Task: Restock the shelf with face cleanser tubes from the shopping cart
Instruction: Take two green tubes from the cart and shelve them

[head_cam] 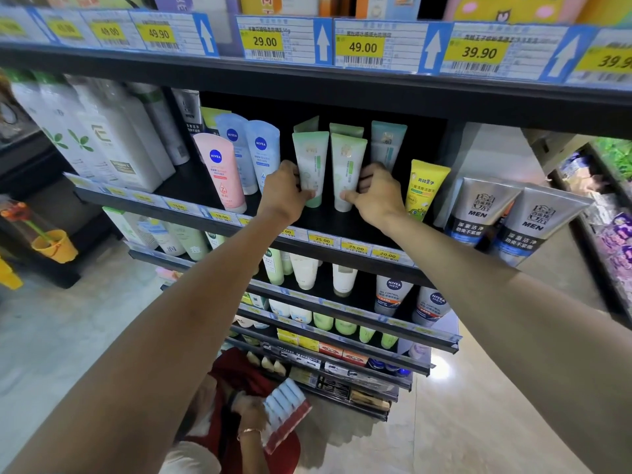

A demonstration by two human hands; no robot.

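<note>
Both forearms bare — no sleeves, no gloves; left hand [285, 193], right hand [378, 195] without rings or watch.

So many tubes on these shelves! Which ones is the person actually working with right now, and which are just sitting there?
In the job:
- left green tube, held by the left hand
- right green tube, held by the right hand
- black shelf they stand on

Just sitting there:
- pink Nivea tube
- yellow tube
- grey MEN tubes
- orange bucket

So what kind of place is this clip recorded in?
Most likely a shop's skincare aisle: dark tiered shelves edged with yellow price tags, rows of cleanser tubes, and each hand gripping a pale green tube.
</note>
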